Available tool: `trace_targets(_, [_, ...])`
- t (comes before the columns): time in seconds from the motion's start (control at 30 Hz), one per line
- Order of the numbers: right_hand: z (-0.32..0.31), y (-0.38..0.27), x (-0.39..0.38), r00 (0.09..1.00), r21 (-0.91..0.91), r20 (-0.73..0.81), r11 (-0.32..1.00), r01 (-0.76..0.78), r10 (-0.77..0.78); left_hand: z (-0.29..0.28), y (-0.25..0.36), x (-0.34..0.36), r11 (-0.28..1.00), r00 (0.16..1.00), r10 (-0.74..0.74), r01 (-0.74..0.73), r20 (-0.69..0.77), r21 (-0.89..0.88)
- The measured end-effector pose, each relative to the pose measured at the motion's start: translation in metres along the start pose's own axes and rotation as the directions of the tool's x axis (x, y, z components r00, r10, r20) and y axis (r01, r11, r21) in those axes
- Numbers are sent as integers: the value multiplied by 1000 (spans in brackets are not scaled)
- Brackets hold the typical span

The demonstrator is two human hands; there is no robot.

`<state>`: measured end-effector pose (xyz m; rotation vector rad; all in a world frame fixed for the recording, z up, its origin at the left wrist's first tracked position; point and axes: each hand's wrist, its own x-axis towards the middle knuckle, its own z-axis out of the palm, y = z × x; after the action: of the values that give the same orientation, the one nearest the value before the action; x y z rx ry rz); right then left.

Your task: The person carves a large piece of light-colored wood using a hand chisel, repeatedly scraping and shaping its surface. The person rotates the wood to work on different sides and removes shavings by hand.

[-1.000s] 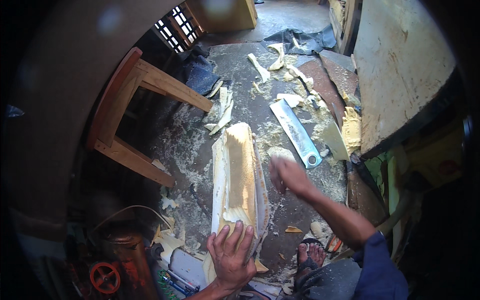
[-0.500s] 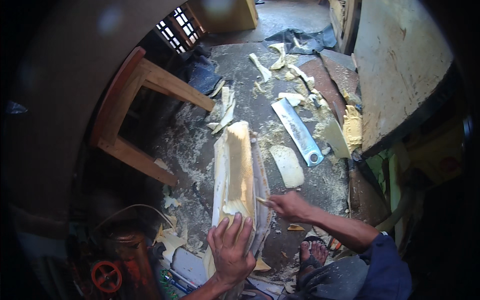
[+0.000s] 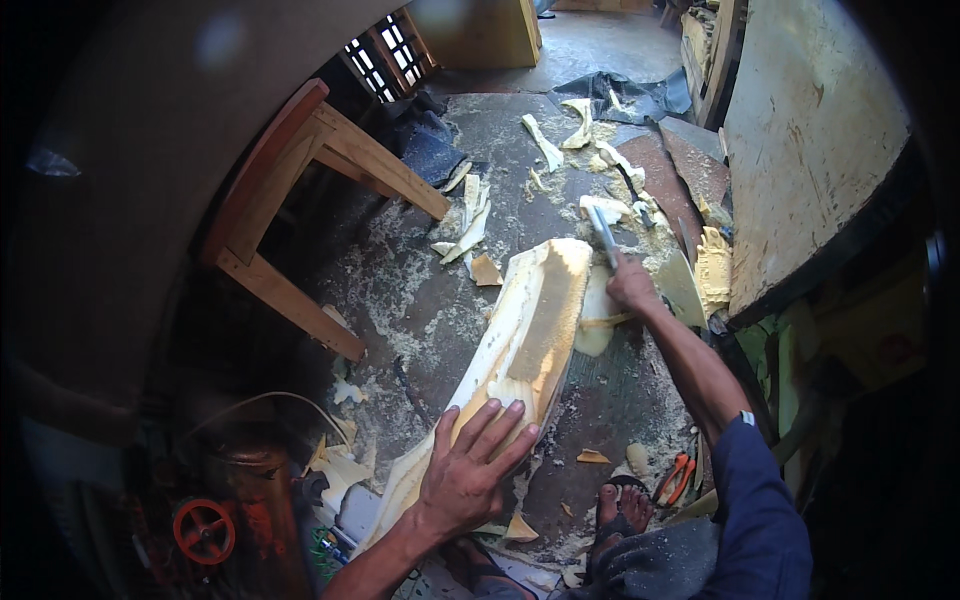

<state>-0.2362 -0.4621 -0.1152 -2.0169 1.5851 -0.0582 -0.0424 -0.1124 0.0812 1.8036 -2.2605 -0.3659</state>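
Observation:
A long block of cream foam (image 3: 535, 330), brownish along its top, lies slanting on the floor in front of me. My left hand (image 3: 465, 475) rests flat on its near part, fingers stretched and apart. Beyond the block's right side, my right hand (image 3: 632, 284) is closed around a long metal blade (image 3: 602, 230), seen nearly edge-on. Beneath that hand lies a pale, thin foam piece (image 3: 595, 300), partly covered by the hand and the block.
Foam offcuts (image 3: 543, 142) and crumbs litter the floor. A wooden frame (image 3: 285, 290) stands at left, beside a rusty machine with a red handwheel (image 3: 204, 531). A large board (image 3: 815, 150) leans at right. Orange-handled pliers (image 3: 677, 478) lie near my foot.
My right hand has left the block's side, moved forward and taken hold of the blade, which lay on the floor. The block's far end has swung right. My left hand still rests on it.

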Motion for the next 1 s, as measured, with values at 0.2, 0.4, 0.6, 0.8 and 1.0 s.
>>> trace_targets(0.2, [-58, -13, -63, 615, -116, -337, 679, 725, -713, 1, -5, -1, 998, 998, 57, -57, -8, -10])
trace_targets(0.4, [-83, -31, -113, 766, -453, -60, 701, 550, -640, 5, -6, -5, 991, 986, 133, -131, -100, 19])
trace_targets(0.6, [-83, -39, -143, 693, -419, -50, 645, 639, -719, 8, -12, -6, 988, 985, 156, -154, -75, 30])
trace_targets(0.8, [-76, -38, -154, 593, -417, 83, 513, 751, -801, 3, -10, 0, 986, 985, 169, -169, -16, 5])
trace_targets(1.0, [-79, -25, -128, 760, -377, 50, 692, 615, -648, 5, -5, -2, 979, 978, 201, -202, -57, -11])
